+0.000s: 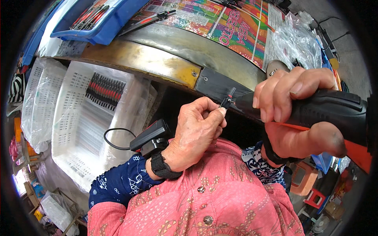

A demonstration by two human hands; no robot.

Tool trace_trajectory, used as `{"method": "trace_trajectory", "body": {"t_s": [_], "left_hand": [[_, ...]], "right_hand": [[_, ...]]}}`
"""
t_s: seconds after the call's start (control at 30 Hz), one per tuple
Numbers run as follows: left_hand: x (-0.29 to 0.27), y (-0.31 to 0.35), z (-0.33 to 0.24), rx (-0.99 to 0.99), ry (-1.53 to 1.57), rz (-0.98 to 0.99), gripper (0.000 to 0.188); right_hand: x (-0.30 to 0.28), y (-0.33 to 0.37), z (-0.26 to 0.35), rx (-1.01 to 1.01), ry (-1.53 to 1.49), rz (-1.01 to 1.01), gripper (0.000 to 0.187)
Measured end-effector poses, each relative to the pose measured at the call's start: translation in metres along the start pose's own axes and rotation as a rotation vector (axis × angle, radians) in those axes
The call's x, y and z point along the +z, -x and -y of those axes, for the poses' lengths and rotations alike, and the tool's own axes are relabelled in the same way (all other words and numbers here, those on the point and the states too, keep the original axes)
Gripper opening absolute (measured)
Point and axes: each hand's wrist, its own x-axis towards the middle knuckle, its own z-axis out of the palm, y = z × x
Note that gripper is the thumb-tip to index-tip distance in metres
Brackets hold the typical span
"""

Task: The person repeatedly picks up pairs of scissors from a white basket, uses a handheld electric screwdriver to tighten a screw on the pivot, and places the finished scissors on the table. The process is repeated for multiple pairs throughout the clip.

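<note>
My left hand [199, 128] is closed in a pinch, thumb against forefinger, on a small black part [226, 103] with a thin rod sticking up from it. My right hand [293, 104] wraps over the body of a black and orange-red power tool [328, 108]. The tool's narrow black nose points left and meets the small part, or comes very close to it; I cannot tell if they touch. Much of the part is hidden by my left fingertips. A black device with a cable loop [151, 137] is strapped at my left wrist.
A white plastic basket [65, 114], lined with clear film, holds a row of slim black-and-red pieces [105, 91]. On the metal-edged bench [153, 55] stand a blue bin [100, 35] of similar pieces and printed colourful sheets [230, 29]. Clear plastic bags [297, 39] lie at the right.
</note>
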Motion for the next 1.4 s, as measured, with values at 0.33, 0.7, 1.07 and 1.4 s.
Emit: {"method": "trace_trajectory", "body": {"t_s": [0.33,0.7,1.07,1.4], "left_hand": [[-0.0004,-0.0009,0.0011,-0.001,0.022,0.003,0.012],[-0.0015,-0.0016,0.0039,0.031,-0.03,-0.002,0.011],[-0.0038,-0.0013,0.0032,0.033,-0.035,0.016,0.012],[-0.0046,-0.0031,0.0042,0.053,-0.032,0.02,0.013]], "right_hand": [[0.0032,-0.0004,-0.0012,-0.006,0.001,0.011,0.068],[0.0024,-0.0012,0.0013,-0.022,-0.016,0.06,0.07],[-0.002,-0.0062,0.0049,-0.046,-0.025,0.141,0.073],[-0.0005,-0.0078,0.0009,-0.044,-0.008,0.148,0.074]]}}
